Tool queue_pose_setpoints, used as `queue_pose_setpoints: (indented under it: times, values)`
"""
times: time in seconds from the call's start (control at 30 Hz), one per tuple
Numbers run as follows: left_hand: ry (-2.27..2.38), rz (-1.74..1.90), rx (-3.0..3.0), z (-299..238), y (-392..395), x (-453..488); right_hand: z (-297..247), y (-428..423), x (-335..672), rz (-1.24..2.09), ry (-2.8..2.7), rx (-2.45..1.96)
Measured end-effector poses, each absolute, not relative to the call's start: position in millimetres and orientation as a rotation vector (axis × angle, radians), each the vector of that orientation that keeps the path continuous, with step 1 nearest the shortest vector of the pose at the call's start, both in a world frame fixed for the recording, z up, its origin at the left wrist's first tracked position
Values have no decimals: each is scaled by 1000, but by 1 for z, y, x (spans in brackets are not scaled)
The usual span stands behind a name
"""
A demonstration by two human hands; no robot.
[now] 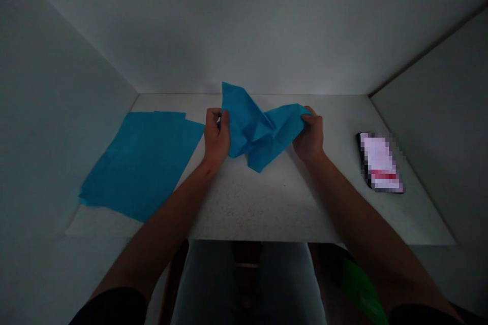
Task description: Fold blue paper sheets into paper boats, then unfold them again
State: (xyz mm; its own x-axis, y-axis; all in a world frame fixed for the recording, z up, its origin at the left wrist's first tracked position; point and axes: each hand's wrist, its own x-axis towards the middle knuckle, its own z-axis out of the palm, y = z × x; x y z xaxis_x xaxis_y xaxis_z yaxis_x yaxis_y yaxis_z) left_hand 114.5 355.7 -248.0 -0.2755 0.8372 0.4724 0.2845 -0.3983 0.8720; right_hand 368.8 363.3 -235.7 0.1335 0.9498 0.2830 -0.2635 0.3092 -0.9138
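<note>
- Holding a crumpled blue sheet [263, 129] up between both hands, just above the white table [267, 203], near its back edge.
- Left hand [216, 137]: fingers curled closed, pinching the sheet's left edge between thumb and fingers.
- Right hand [310, 134]: fingers closed too, gripping the right end of the sheet.
- Risk: sheet looks thin, likely tissue-like; pulling the hands apart too hard could tear it along a crease.
- Risk: a loose pinch could let one end slip, so the sheet flops onto the table.
- Sheet look: bright blue, creased, folded unevenly, one corner poking up, a flap hanging below.
- Flat blue sheets [141, 162] lie well left of the hands; phone [379, 162] lies to the right, apart.
</note>
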Motion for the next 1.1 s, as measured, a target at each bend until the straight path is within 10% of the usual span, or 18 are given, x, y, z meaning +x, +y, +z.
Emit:
queue_pose_setpoints:
  times: [0.53, 1.1]
  values:
    - [1540, 1599, 1561, -246, 364, 95, -255, 387, 428, 428, -1014, -1281]
    - [1750, 1682, 1056, -249, 380, 46, -259, 386, 426, 490, -1116, -1411]
